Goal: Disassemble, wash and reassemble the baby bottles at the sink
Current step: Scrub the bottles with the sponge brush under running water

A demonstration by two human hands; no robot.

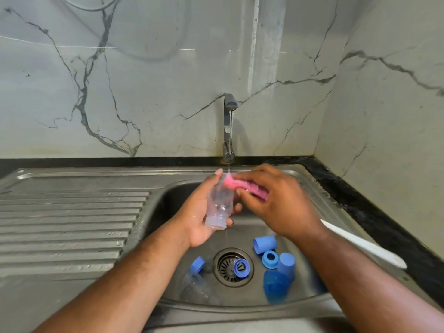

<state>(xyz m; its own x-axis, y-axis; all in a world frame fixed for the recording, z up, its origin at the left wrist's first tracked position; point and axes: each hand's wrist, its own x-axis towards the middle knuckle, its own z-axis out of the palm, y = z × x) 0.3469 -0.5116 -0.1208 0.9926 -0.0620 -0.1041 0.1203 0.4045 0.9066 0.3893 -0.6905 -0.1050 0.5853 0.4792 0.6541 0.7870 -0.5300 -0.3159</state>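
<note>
Head view: sponge on bottle under tap

Left hand (201, 217) grips a clear plastic baby bottle (219, 207), neck lowest, over the steel sink (165, 200). Right hand (276, 203) pinches a pink sponge (236, 185) against its base; blue plastic caps (264, 243) lie below

**Home kitchen, sink corner**

A stainless steel sink (240, 313) with a ribbed drainboard (72, 219) sits in a black stone countertop (360, 203). A chrome tap (226, 131) runs water at the back. Behind it, glossy marble-patterned wall panels (144, 80) meet in a corner.
</note>
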